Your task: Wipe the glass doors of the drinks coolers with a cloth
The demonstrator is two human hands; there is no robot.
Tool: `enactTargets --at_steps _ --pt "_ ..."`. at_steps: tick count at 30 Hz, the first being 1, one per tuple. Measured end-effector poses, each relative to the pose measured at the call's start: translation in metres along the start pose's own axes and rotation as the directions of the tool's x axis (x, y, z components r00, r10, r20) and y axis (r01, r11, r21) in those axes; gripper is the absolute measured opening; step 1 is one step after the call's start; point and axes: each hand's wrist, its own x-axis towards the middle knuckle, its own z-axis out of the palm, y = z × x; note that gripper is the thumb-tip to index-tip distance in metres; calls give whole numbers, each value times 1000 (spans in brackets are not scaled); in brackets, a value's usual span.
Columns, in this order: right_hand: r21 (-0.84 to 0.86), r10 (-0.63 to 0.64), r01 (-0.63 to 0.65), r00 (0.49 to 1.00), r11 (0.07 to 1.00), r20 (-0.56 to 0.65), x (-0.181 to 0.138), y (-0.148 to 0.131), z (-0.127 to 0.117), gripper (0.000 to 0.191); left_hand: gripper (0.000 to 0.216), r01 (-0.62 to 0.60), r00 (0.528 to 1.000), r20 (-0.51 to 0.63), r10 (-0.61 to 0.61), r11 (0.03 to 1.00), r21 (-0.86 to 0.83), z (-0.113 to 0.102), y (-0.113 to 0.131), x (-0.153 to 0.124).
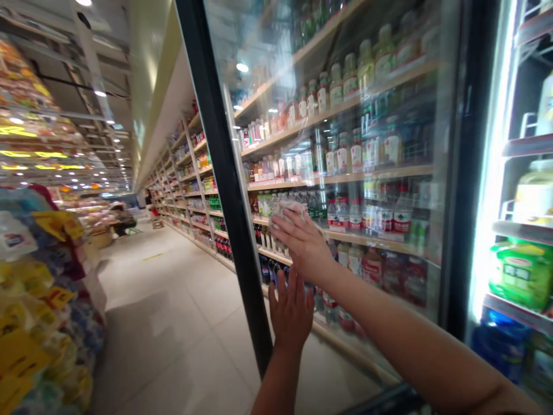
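We see a big glass door (345, 173) swung open in a shop aisle. Our right hand (302, 245) lies flat on the glass near the door's dark left edge (224, 190). Its fingers press a small white cloth (283, 212) against the pane, so they are curled a little over the cloth. The cloth sits about halfway up the door. Our left hand (291, 311) is just below, close to the same edge. Its fingers are spread open and flat on the glass, holding nothing.

Through the glass we see long shelves (337, 176) full of drink bottles (349, 213), so the door stands between us and them. On the right is the lit fridge (496, 173) with a green jug (521, 275) and a pale bottle (536, 190) on its racks. On the left, near the bottom corner, stands a heap of packets with yellow tags (47, 300). The pale floor (173, 323) runs far back, where a person (122, 219) is bent low beside more shelves.
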Motion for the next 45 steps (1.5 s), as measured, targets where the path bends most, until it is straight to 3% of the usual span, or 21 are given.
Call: enactTargets --at_steps 7,12,17,23,28,34,39,45 --pt "-76 10 -9 1000 997 2 -12 11 -18 44 75 -24 999 28 23 1000 18 1 -3 0" --pt "-116 171 -179 983 977 -71 -43 31 -34 50 76 -24 999 49 21 998 60 1 -2 2" --pt "-151 149 -153 988 977 -39 -60 54 -47 55 76 -40 999 31 37 996 81 5 -3 3" --pt "-114 279 -306 938 945 -204 -62 81 -60 63 76 -38 999 23 36 995 95 8 -4 3" --pt "-107 279 -300 945 948 -170 -85 96 -66 65 77 -38 999 28 35 995 90 8 -3 3" --pt "-88 462 -497 849 863 -258 -115 120 -78 61 77 -25 999 37 22 995 92 10 -3 2" --pt "-95 513 -555 812 827 -279 -145 138 -89 60 77 -27 998 51 22 996 90 10 -4 2" --pt "-50 652 -735 629 677 -422 -158 167 -102 58 76 -22 999 49 17 995 97 8 -3 3"
